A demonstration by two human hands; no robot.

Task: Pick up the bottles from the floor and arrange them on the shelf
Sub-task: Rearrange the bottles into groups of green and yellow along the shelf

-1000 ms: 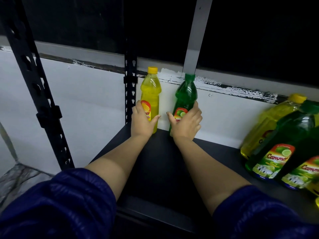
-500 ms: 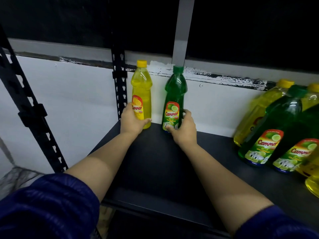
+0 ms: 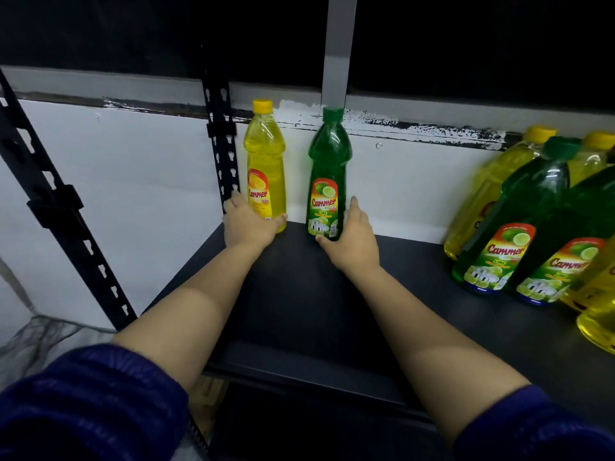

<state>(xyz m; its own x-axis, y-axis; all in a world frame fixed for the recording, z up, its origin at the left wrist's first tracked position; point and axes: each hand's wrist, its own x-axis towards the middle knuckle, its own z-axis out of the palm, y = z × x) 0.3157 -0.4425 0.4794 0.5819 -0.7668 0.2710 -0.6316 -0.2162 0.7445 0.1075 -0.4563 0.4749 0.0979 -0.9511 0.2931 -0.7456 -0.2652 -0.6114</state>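
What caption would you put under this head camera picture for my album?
Left hand holds a yellow bottle and right hand a green bottle, both upright on the dark shelf.

Yellow bottle (image 3: 265, 164), label: "Cammer"; smaller print unreadable.
Green bottle (image 3: 327, 174), label: "Cammer", "LIME" beneath.
Green bottle at right (image 3: 509, 221), label: "Cammer", "LIME".
Second green bottle at right (image 3: 565, 247), label: "Cammer", partly cut off.
Remaining small print illegible.

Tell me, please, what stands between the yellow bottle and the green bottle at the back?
Nothing: the head view shows only bare shelf and white wall between the yellow bottle and green bottle.
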